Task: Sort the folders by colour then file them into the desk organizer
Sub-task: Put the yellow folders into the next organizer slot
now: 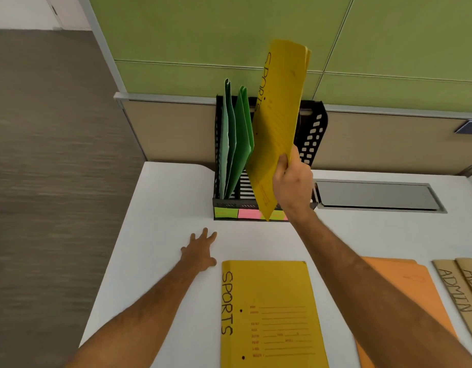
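Note:
My right hand [292, 181] grips a yellow folder marked SPORTS [278, 123] by its right edge and holds it upright, tilted, in front of the black desk organizer [313, 134]. Its lower corner hangs over the organizer's front lip. Two green folders [236, 144] stand in the organizer's left slots. My left hand [200, 252] rests flat on the white desk, fingers spread. A second yellow SPORTS folder [269, 314] lies flat near me. To its right lie an orange folder [413, 290] and brown ADMIN folders [460, 285].
Green, pink and yellow sticky labels [249, 213] line the organizer's front. A grey cable hatch [375, 195] is set into the desk [163, 197] to the right of the organizer. A green partition wall [203, 43] rises behind. The desk's left edge drops to grey carpet.

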Demonstrator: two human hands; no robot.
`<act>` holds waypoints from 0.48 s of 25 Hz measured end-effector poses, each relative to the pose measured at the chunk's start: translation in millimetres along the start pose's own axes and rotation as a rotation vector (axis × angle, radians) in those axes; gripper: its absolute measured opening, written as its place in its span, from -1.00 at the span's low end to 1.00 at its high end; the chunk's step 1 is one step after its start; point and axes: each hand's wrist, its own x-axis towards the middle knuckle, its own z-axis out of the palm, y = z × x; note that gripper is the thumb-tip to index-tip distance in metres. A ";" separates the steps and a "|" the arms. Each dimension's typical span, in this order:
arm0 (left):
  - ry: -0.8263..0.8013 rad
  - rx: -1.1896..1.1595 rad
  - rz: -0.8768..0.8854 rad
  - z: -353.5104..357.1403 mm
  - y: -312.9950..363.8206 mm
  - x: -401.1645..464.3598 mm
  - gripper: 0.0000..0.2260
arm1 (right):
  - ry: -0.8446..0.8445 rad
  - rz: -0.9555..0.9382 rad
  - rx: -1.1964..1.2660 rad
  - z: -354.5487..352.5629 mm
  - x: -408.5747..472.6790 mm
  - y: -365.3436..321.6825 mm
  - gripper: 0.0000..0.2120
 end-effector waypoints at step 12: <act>0.015 0.040 -0.005 14.3 -6.6 19.6 -0.08 | -0.046 0.010 0.008 75.0 8.4 5.9 -0.47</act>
